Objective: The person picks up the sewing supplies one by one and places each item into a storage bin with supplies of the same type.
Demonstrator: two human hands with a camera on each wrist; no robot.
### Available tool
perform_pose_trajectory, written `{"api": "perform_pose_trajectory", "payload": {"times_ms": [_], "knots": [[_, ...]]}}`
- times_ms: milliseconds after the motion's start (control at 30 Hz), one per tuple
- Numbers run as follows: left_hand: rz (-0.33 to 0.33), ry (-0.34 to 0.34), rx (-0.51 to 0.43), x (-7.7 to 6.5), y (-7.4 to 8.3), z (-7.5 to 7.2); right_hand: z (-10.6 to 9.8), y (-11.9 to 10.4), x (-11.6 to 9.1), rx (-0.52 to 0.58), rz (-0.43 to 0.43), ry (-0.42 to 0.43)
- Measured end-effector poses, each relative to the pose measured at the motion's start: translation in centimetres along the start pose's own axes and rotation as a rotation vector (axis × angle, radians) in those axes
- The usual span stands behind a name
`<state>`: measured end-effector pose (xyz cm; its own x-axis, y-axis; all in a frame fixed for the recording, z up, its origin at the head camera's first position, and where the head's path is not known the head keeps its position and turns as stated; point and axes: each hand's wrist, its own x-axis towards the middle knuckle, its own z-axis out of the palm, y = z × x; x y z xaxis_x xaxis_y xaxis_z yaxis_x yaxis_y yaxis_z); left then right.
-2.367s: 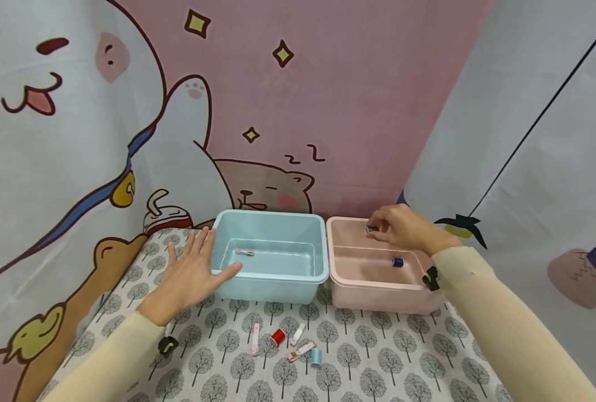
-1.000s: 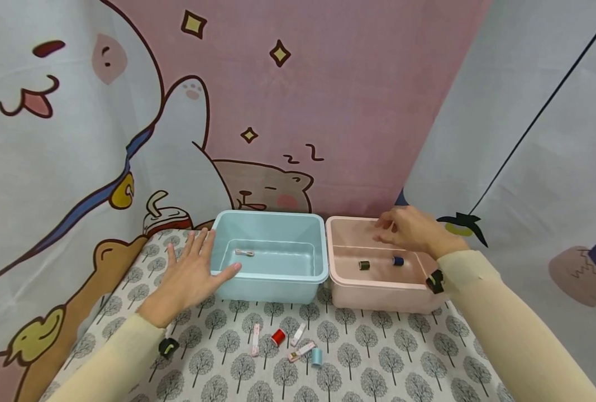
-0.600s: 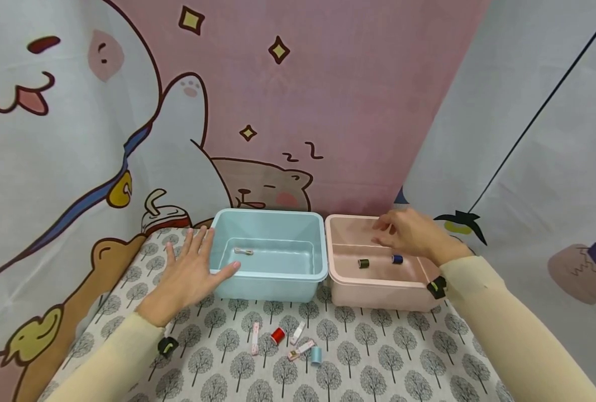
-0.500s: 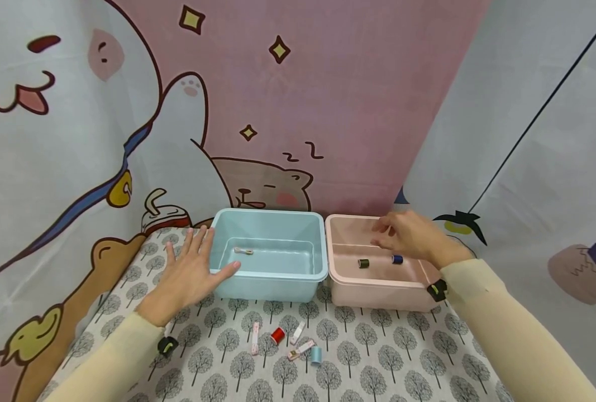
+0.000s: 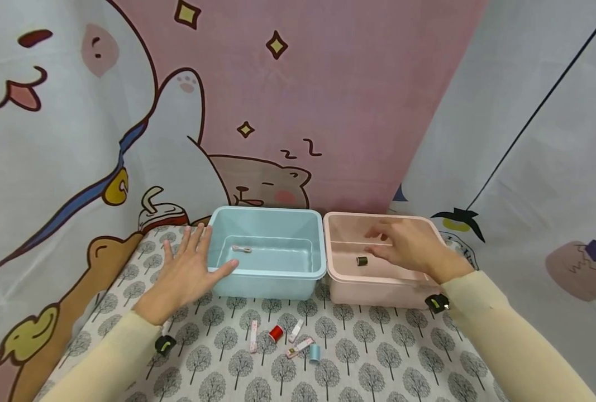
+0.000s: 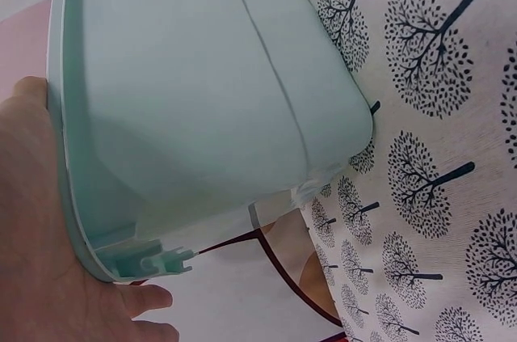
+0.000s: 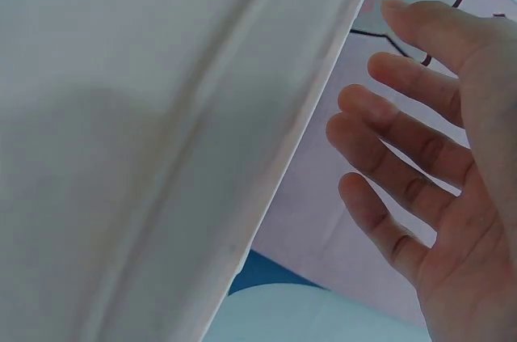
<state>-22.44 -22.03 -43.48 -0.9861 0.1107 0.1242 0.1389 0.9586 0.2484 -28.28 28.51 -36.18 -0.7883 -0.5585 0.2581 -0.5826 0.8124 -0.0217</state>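
My left hand (image 5: pixel 187 273), fingers spread, rests at the left rim of a light blue bin (image 5: pixel 267 285); the left wrist view puts the hand (image 6: pixel 56 237) right along that rim. Over the pink bin (image 5: pixel 373 294) hovers my right hand (image 5: pixel 403 245), fingers loosely bent and holding nothing, as the right wrist view of the hand (image 7: pixel 420 164) confirms. A dark green thread spool (image 5: pixel 362 261) lies on the pink bin's floor. The navy spool seen earlier is hidden behind the right hand. Inside the blue bin is one small narrow pale piece (image 5: pixel 241 249).
In front of the bins, on the tree-print cloth (image 5: pixel 378 379), lie a red thread spool (image 5: pixel 276 334), a light blue spool (image 5: pixel 315 353), and narrow patterned pieces: a pink one (image 5: pixel 253 336), a white one (image 5: pixel 295 330) and another (image 5: pixel 300 347). A cartoon curtain (image 5: pixel 358 111) hangs behind.
My right hand let go of the dark green spool, which dropped into the pink bin. It has since come lower and nearer, covering the navy spool. My left hand stays in place.
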Motion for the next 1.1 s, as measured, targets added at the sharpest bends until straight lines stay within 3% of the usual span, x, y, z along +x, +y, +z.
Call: {"api": "perform_pose_trajectory", "payload": {"times_ms": [300, 600, 900, 1100], "knots": [[0.0, 0.0, -0.012, -0.1, -0.1, -0.2, 0.4, -2.2, -1.3, -0.006, -0.187, 0.177], [0.004, -0.003, -0.006, -0.2, -0.2, -0.6, 0.9, -4.7, -2.5, 0.117, -0.247, 0.218], [0.007, 0.002, -0.011, 0.0, -0.1, -0.3, 1.4, -6.8, -3.3, 0.055, -0.357, 0.33], [0.003, -0.004, -0.01, -0.1, 0.0, -0.2, 1.9, -7.9, -4.1, 0.17, -0.387, 0.296]]}}
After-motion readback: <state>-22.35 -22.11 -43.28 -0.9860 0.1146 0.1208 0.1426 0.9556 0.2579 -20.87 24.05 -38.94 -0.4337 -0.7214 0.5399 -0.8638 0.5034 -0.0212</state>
